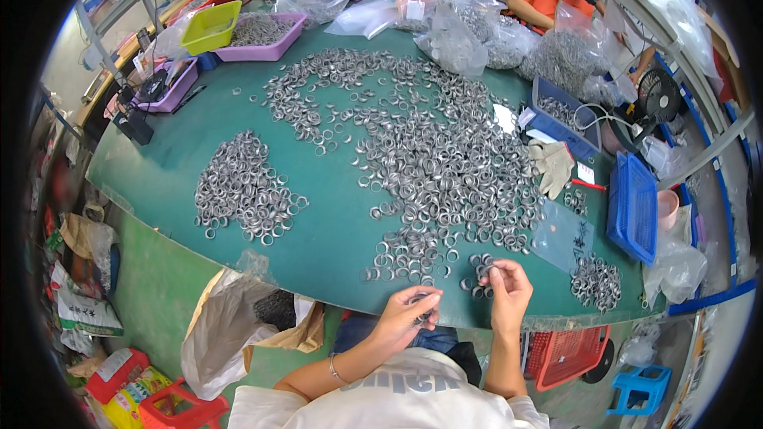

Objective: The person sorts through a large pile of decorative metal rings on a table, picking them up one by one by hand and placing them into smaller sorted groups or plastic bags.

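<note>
Near the front edge of the green table (334, 214), my left hand (401, 319) is curled around a few grey metal rings (420, 319). To its right, my right hand (509, 290) reaches over a small cluster of rings (478, 270); thumb and fingers are pinched together there, seemingly on a ring. Just beyond both hands spreads a large heap of metal rings (445, 175). A separate pile of rings (242, 183) lies to the left, and a smaller pile of rings (596, 282) to the right.
On the right are a blue basket (633, 206), a blue bin (566, 115), work gloves (552, 167) and a fan (659, 95). Purple trays (262, 49) and ring-filled bags (564, 52) stand at the back, where two people sit. An open sack (218, 334) hangs below the front edge.
</note>
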Demonstrator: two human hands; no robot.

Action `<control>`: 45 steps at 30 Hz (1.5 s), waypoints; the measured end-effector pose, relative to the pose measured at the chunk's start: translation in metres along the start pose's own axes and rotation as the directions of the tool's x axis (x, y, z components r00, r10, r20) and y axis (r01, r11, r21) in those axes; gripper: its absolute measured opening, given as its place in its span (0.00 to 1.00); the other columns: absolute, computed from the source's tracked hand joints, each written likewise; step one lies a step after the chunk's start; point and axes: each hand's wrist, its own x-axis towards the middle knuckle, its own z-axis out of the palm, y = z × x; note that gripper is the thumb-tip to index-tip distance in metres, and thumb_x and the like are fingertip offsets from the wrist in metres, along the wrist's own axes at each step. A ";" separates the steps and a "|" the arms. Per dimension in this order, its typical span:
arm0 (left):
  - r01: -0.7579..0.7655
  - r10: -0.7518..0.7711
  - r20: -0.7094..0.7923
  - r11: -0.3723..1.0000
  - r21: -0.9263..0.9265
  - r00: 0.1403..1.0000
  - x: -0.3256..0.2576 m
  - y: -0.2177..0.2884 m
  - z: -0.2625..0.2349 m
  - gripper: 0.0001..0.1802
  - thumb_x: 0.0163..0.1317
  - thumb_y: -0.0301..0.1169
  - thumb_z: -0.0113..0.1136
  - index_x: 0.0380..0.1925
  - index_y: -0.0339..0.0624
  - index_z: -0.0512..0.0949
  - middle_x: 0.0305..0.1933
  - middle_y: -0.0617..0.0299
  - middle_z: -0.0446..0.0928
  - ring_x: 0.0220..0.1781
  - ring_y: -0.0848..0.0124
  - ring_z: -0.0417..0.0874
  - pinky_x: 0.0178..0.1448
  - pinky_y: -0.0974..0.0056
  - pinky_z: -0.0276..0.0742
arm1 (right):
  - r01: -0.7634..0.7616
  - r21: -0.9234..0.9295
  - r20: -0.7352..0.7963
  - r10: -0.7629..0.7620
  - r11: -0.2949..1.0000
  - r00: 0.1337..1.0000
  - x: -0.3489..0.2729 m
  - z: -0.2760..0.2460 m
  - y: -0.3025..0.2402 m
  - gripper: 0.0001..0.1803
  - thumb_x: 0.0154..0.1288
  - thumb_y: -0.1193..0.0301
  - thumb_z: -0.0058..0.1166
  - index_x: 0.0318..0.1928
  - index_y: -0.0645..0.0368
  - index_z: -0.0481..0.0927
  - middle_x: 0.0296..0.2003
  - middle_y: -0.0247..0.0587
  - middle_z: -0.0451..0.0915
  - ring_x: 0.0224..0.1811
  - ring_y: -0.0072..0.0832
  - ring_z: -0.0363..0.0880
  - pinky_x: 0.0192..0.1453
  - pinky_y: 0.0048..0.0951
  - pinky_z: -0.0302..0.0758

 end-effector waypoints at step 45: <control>-0.006 0.002 0.023 0.986 0.166 1.000 0.002 0.000 0.011 0.15 0.61 0.27 0.58 0.48 0.34 0.75 0.36 0.58 0.77 0.32 0.70 0.80 0.30 0.68 0.78 | -0.133 -0.066 0.159 0.142 0.989 0.977 -0.017 -0.019 0.003 0.05 0.65 0.76 0.51 0.37 0.64 0.79 0.32 0.33 0.80 0.35 0.17 0.76 0.44 0.20 0.72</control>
